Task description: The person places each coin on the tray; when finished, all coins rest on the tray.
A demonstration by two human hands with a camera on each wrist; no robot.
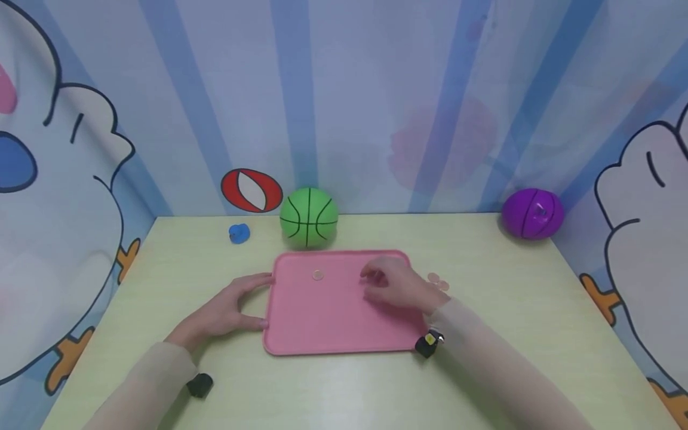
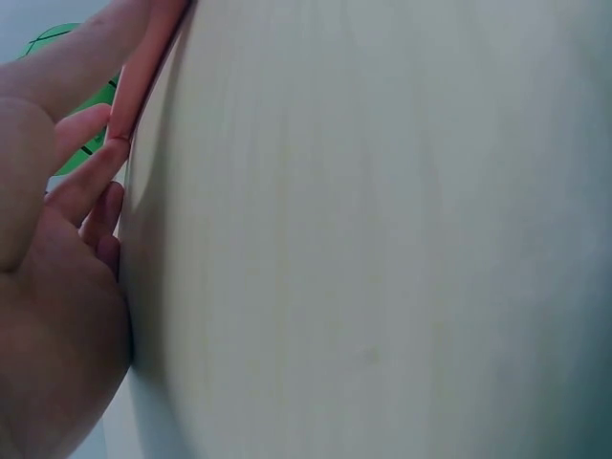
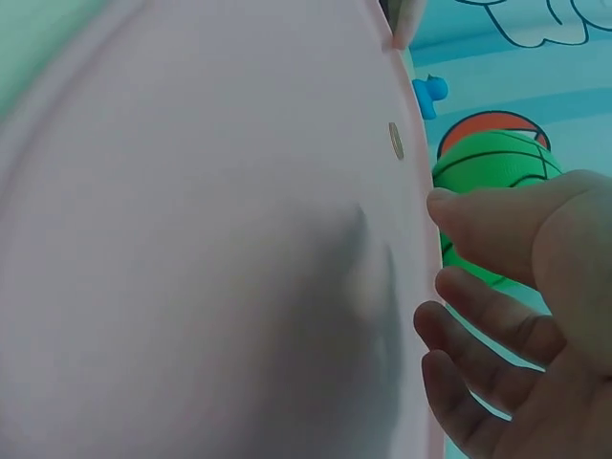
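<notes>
A pink tray [image 1: 333, 322] lies on the table, with one small coin [image 1: 318, 275] near its far left part. My left hand [image 1: 223, 310] is at the tray's left edge, thumb and fingers spread apart with their tips touching the rim. Over the right half of the tray hovers my right hand [image 1: 395, 283], fingers loosely bent. In the right wrist view, its thumb [image 3: 488, 225] stands apart from the fingers and nothing shows between them. Just right of the tray, partly beside my right wrist, lie several copper-coloured coins [image 1: 443, 285].
Behind the tray sits a green ball [image 1: 309, 218] with black lines, with a small blue toy [image 1: 239, 233] to its left. A purple ball [image 1: 532, 214] rests at the table's back right corner. A printed cloth backdrop [image 1: 355, 107] rises along the table's far edge.
</notes>
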